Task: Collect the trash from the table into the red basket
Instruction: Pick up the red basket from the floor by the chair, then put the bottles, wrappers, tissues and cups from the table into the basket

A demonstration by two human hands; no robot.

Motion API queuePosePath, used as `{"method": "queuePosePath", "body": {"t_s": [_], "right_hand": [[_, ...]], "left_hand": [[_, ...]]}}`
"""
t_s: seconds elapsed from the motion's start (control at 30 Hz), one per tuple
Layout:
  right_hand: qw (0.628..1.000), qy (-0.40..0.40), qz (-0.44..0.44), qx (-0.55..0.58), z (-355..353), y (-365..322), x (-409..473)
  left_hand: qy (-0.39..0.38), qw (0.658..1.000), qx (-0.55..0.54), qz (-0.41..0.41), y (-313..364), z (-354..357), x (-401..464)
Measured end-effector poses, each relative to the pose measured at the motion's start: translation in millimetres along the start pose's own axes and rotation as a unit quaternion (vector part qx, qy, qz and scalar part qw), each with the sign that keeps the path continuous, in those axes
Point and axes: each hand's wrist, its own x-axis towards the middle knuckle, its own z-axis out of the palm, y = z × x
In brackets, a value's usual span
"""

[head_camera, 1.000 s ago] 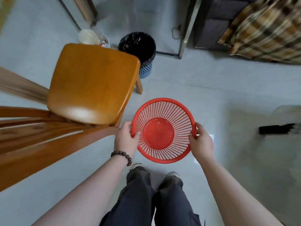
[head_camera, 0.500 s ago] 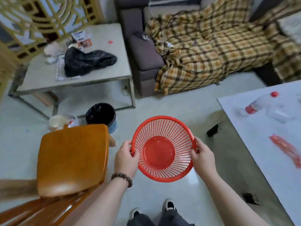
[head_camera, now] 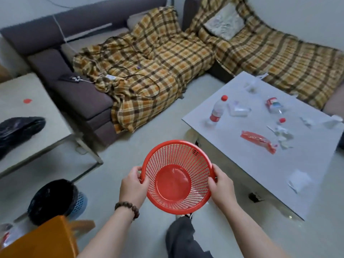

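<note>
I hold an empty red basket (head_camera: 193, 155) in front of me above the floor. My left hand (head_camera: 132, 187) grips its left rim and my right hand (head_camera: 221, 187) grips its right rim. To the right stands a grey table (head_camera: 247, 164) with trash on it: a clear bottle with a red cap (head_camera: 217, 111), a second crushed bottle (head_camera: 274, 107), a red wrapper (head_camera: 257, 140), crumpled clear plastic (head_camera: 239, 109), white paper scraps (head_camera: 283, 135) and a white tissue (head_camera: 299, 180).
A dark sofa (head_camera: 78, 90) with plaid blankets (head_camera: 158, 67) runs along the back. A second low table (head_camera: 33, 127) with a black bag (head_camera: 17, 130) is at the left. A black-lined bin (head_camera: 54, 202) and an orange chair (head_camera: 42, 241) sit at lower left.
My view has lifted from the floor and chair and swung right, bringing the sofa and the grey table with trash into sight. Both hands keep holding the basket.
</note>
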Motion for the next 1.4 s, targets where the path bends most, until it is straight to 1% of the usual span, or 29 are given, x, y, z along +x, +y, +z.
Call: {"method": "queuePosePath", "body": {"t_s": [0.17, 0.33, 0.5, 0.67, 0.9, 0.97, 1.1, 1.13, 1.2, 1.3, 1.33, 1.4], "right_hand": [[0.999, 0.014, 0.014, 0.038, -12.4, -2.2, 83.5], [0.998, 0.025, 0.028, 0.058, -26.2, -11.6, 161.0], [0.995, 0.022, 0.045, 0.080, -32.7, -20.7, 216.5], [0.994, 0.036, 0.065, 0.084, -24.1, -31.2, 264.7], [0.984, 0.051, 0.141, 0.093, -14.4, -37.1, 350.9], [0.978, 0.080, 0.176, 0.077, -14.8, -33.1, 377.5], [0.959, 0.185, 0.215, -0.016, -21.5, -21.2, 417.5], [0.954, 0.198, 0.223, -0.038, -23.0, -17.3, 425.6], [0.949, 0.182, 0.249, -0.064, -23.5, -9.7, 439.5], [0.951, 0.123, 0.280, -0.041, -17.7, -1.6, 456.8], [0.951, 0.115, 0.286, -0.027, -14.9, 0.0, 460.9], [0.947, 0.126, 0.295, -0.001, -10.0, 1.7, 467.2]], "left_hand": [[-0.031, 0.999, 0.019, 0.019, 49.1, 27.7, 85.8], [-0.042, 0.998, 0.034, 0.041, 96.9, 43.5, 153.2], [-0.070, 0.996, 0.035, 0.034, 128.2, 57.5, 203.7], [-0.100, 0.992, 0.065, 0.040, 150.7, 69.7, 259.7], [-0.129, 0.984, 0.101, 0.065, 193.3, 99.9, 370.7], [-0.144, 0.980, 0.120, 0.073, 205.4, 110.6, 405.6], [-0.168, 0.969, 0.148, 0.101, 225.1, 127.8, 464.3], [-0.174, 0.966, 0.159, 0.107, 229.1, 131.6, 476.2], [-0.182, 0.960, 0.176, 0.118, 236.3, 139.0, 495.5], [-0.185, 0.953, 0.200, 0.134, 244.6, 149.3, 513.0], [-0.185, 0.951, 0.209, 0.137, 246.6, 152.7, 516.6], [-0.183, 0.948, 0.224, 0.136, 250.7, 159.1, 521.9]]}}
